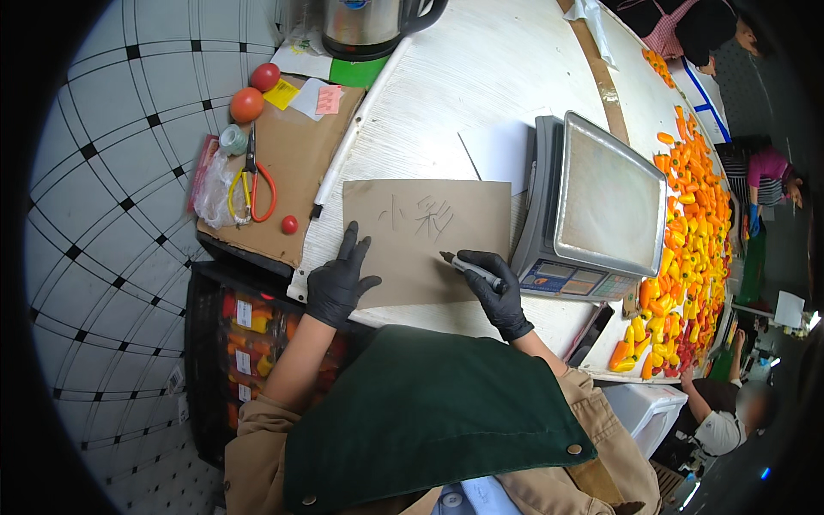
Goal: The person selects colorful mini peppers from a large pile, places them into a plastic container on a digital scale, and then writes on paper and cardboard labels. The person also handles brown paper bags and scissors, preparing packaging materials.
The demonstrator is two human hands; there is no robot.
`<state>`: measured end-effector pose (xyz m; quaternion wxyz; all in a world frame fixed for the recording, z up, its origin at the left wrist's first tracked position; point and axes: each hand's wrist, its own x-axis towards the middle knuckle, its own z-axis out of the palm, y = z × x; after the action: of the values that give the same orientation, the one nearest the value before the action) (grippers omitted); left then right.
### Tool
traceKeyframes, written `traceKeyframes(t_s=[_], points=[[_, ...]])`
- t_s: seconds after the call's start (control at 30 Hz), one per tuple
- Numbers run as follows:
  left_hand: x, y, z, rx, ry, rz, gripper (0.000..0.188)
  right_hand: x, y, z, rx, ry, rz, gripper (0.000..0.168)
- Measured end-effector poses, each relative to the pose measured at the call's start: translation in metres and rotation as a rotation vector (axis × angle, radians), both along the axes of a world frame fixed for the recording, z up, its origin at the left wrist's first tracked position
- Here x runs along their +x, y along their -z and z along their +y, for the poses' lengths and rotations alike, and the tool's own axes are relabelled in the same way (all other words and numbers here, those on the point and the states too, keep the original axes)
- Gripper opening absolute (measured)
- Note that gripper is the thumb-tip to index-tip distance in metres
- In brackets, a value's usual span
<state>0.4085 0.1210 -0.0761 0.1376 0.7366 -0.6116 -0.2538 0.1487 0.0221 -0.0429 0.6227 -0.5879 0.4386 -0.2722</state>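
A sheet of brown cardboard (412,270) lies on the white table before me, with two large hand-drawn characters in its upper half. My left hand (338,280), in a black glove, rests on the sheet's left edge with its fingers spread. In my right hand (496,293), also black-gloved, is a grey-and-black marker pen (473,270). Its dark tip points up and left, just below the second character; whether it touches the cardboard I cannot tell. Right of the sheet stands a digital scale (611,193) with a bare metal pan.
Scissors (252,187), tomatoes (247,104) and a tape roll (233,140) lie on a cardboard-topped box (309,148) at left. A kettle (362,29) stands behind. Many small peppers (689,212) cover the table's right side, where several people work. Packed peppers (248,341) fill a black crate below left.
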Motion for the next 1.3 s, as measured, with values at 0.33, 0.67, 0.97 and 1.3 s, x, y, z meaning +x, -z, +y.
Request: traceKeyframes(t_s=[0.33,0.67,0.97,1.3], points=[[-0.01,0.012,-0.024,-0.075,-0.911,0.721,0.053,-0.007,0.009,0.001,-0.15,0.084,-0.007,0.033],[0.04,0.002,-0.001,-0.027,-0.641,0.752,0.021,-0.009,0.019,-0.01,-0.345,0.273,0.006,0.033],[0.074,-0.001,-0.019,0.037,-0.521,0.717,0.023,-0.006,0.007,-0.027,-0.287,0.451,-0.057,0.028],[0.047,0.02,-0.006,0.035,-0.49,0.42,0.022,0.047,0.03,-0.037,-0.217,0.171,0.055,0.021]])
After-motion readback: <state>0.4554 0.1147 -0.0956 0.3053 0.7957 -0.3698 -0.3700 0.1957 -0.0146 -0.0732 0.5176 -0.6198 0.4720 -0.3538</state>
